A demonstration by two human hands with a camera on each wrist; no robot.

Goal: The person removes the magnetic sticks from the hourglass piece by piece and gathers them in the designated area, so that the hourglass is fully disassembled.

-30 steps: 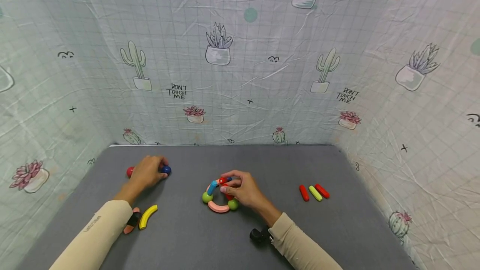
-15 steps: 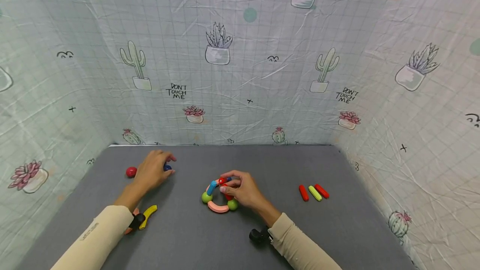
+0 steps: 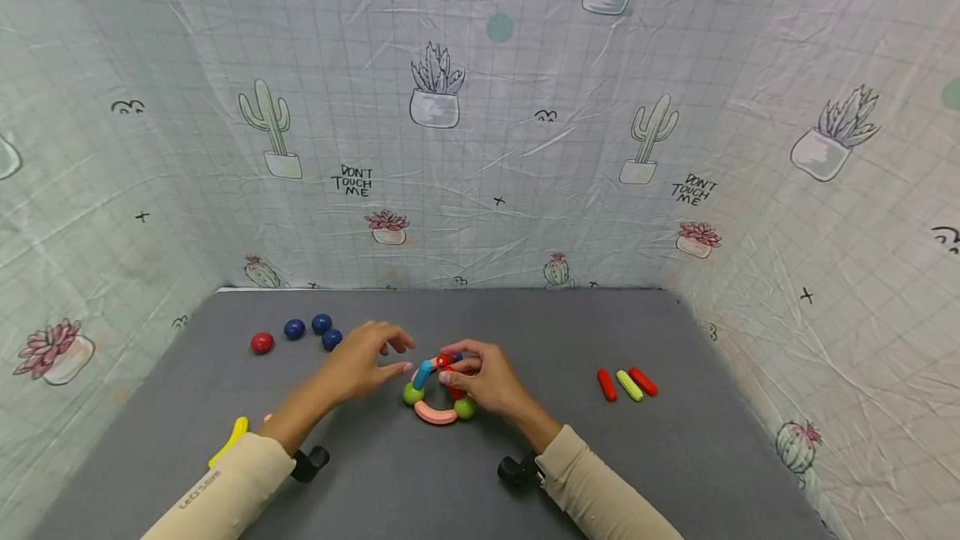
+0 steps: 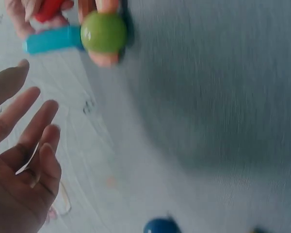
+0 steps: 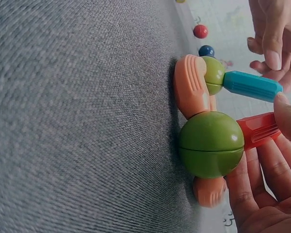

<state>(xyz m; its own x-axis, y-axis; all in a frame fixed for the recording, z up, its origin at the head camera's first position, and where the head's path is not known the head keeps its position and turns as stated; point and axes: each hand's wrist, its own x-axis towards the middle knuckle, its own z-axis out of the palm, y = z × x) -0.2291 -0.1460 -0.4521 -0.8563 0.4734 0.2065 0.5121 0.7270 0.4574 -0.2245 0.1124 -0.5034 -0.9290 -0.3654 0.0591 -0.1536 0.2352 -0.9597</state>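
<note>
A ring of orange curved magnetic pieces (image 3: 435,413) and green balls (image 5: 212,144) lies on the table near its middle. A red stick (image 5: 258,130) rises from the nearer green ball in the right wrist view, and my right hand (image 3: 486,375) holds it between thumb and fingers. From another green ball (image 4: 104,32) stands a light-blue stick (image 4: 53,40), tilted in the head view. My left hand (image 3: 369,361) hovers just left of that stick, fingers spread and holding nothing. Part of the ring's far side is hidden behind the right hand.
A red ball (image 3: 262,343) and three dark-blue balls (image 3: 322,323) lie at the back left. A yellow curved piece (image 3: 231,440) is beside my left forearm, which mostly covers an orange piece. Two red sticks (image 3: 607,385) and a yellow-green stick (image 3: 629,386) lie to the right.
My left hand has left the blue balls and moved right, toward the ring, with nothing in it. The blue balls now show fully. My right hand stays on the red stick.
</note>
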